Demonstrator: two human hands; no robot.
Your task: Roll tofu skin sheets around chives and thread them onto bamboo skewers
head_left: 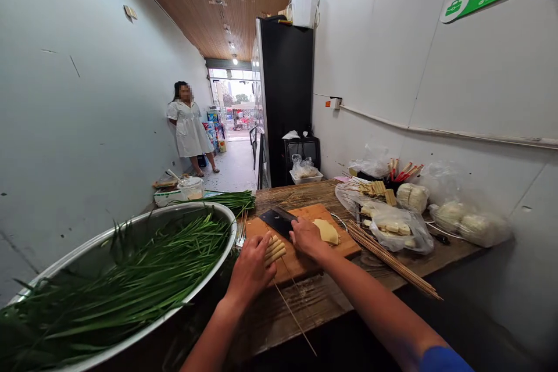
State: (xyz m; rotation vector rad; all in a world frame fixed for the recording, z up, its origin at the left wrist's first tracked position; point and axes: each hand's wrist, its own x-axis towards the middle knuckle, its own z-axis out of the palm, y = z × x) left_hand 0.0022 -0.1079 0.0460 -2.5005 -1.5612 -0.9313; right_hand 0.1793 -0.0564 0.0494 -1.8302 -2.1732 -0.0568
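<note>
My left hand (251, 264) rests on a stack of pale yellow tofu strips (275, 250) at the near left of a wooden cutting board (344, 244). My right hand (307, 236) grips the handle of a dark cleaver (278, 221), whose blade lies over the board just beyond the strips. A flat pale tofu sheet (326, 231) lies on the board right of my right hand. Two thin bamboo skewers (290, 302) lie across the board's near edge and the worn wooden table (305, 308).
A big metal basin (131, 229) full of green chives (131, 285) fills the left. A bundle of skewers (392, 258), plastic bags of tofu and white buns (466, 224) sit right, against the wall. A person in white stands down the corridor by a black fridge (288, 99).
</note>
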